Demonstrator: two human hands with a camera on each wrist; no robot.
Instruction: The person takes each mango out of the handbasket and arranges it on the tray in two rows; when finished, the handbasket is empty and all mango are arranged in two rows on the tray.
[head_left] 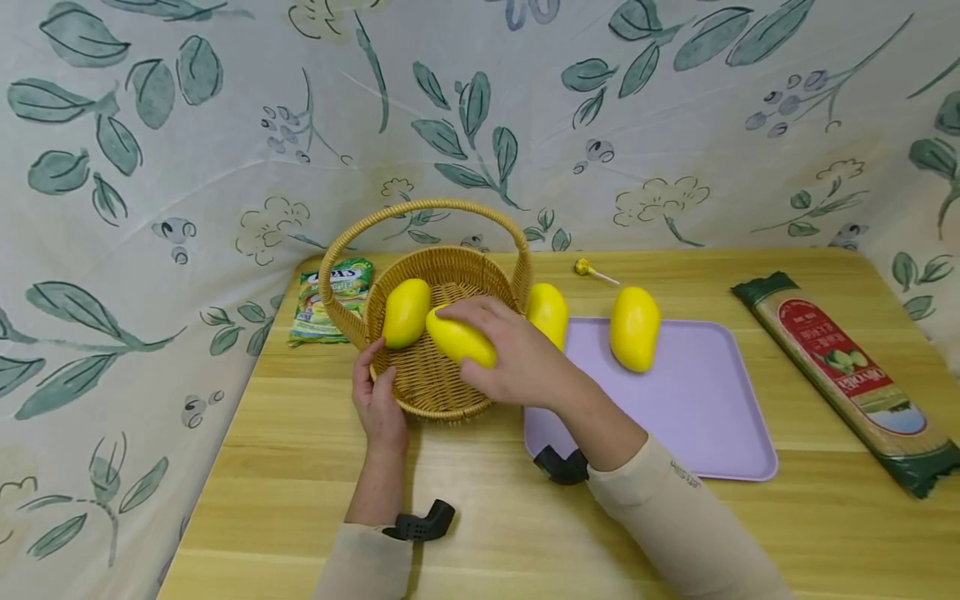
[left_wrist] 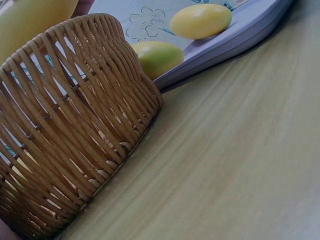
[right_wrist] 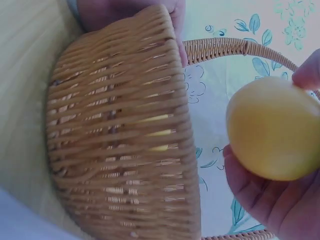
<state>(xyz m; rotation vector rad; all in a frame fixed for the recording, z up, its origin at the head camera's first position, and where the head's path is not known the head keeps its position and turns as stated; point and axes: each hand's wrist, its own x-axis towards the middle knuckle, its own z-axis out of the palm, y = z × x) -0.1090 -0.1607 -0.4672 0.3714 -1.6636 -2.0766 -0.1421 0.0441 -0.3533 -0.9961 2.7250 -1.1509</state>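
A yellow mango (head_left: 459,337) is in my right hand (head_left: 513,354), above the opening of the wicker basket (head_left: 442,408). Seen from the right wrist, fingers and thumb grip this mango (right_wrist: 275,130) from both sides, higher than the basket's rim (right_wrist: 182,100). My left hand (head_left: 381,412) holds the basket's rim at its front left side. Inside the basket, against the left wall, lies another mango (head_left: 407,312). To the basket's right, one mango (head_left: 549,312) is partly hidden by my right hand, and one more (head_left: 635,329) lies on the purple tray (head_left: 697,417).
The basket's tall handle (head_left: 427,202) arches over its back. Left of the basket lies a green candy bag (head_left: 330,300). A yellow-wrapped lollipop (head_left: 592,271) is behind the tray, and a long pasta packet (head_left: 847,375) lies at the right. Patterned cloth (head_left: 480,125) hangs behind the table.
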